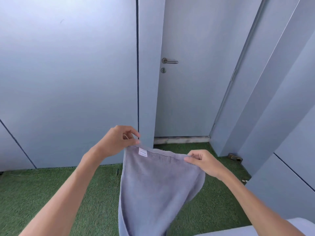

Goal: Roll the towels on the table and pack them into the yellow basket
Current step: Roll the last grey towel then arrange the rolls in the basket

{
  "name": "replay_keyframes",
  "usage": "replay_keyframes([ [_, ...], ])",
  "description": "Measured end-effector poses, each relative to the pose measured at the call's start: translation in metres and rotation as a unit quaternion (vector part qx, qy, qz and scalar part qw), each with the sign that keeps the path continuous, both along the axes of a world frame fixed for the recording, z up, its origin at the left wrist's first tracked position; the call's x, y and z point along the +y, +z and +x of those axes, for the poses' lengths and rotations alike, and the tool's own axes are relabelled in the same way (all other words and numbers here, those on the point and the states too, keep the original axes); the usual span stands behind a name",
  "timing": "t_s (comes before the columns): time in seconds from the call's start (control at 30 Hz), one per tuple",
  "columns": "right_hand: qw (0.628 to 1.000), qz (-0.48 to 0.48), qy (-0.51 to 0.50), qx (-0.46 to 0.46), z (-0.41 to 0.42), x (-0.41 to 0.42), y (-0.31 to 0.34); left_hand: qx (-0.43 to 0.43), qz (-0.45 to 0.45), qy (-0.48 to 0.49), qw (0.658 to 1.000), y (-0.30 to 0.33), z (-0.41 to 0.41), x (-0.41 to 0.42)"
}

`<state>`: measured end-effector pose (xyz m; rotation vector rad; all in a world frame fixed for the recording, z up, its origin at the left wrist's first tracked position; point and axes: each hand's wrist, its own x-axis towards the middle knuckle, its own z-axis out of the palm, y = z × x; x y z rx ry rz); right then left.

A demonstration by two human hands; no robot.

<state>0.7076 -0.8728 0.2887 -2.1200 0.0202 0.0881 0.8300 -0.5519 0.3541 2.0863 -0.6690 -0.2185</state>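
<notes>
Lilac towel (153, 184) hung lengthwise below both pinching grips, left hand (117, 140) farther than right hand (202, 162).

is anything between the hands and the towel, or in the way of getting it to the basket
Nothing sits between them: the left hand and right hand each pinch the top edge of the lilac terry towel, which hangs over the green artificial turf. The yellow basket is out of view, so that path cannot be judged.

Lilac-grey towel (153, 188) with white label, hanging unrolled from its top edge
</notes>
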Motion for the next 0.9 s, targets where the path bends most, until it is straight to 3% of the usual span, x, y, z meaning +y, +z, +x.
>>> replay_keyframes([
  [0.1, 0.993, -0.056, 0.071, -0.075, 0.019, 0.041, 0.026, 0.055, 0.041, -0.060, 0.996, -0.016, -0.015, -0.015],
  [0.23, 0.986, -0.067, 0.115, -0.103, 0.025, 0.075, 0.056, 0.047, 0.015, -0.118, 0.992, -0.031, -0.028, -0.027],
  [0.43, 0.993, 0.005, 0.100, 0.054, 0.012, 0.059, 0.014, -0.113, -0.023, 0.037, 0.993, -0.011, -0.021, 0.006],
  [0.57, 0.996, 0.006, 0.031, 0.089, -0.017, 0.029, -0.009, -0.134, 0.012, 0.145, 0.980, -0.008, -0.003, 0.047],
  [0.7, 0.999, -0.038, 0.010, 0.016, -0.022, 0.037, 0.004, -0.048, 0.092, 0.034, 0.994, -0.029, -0.016, 0.035],
  [0.8, 0.991, -0.105, 0.076, -0.031, -0.009, 0.066, 0.024, 0.020, 0.058, -0.090, 0.994, -0.050, -0.043, -0.003],
  [0.9, 0.986, -0.121, 0.109, -0.035, -0.008, 0.079, 0.036, 0.051, 0.012, -0.138, 0.989, -0.058, -0.057, -0.030],
])
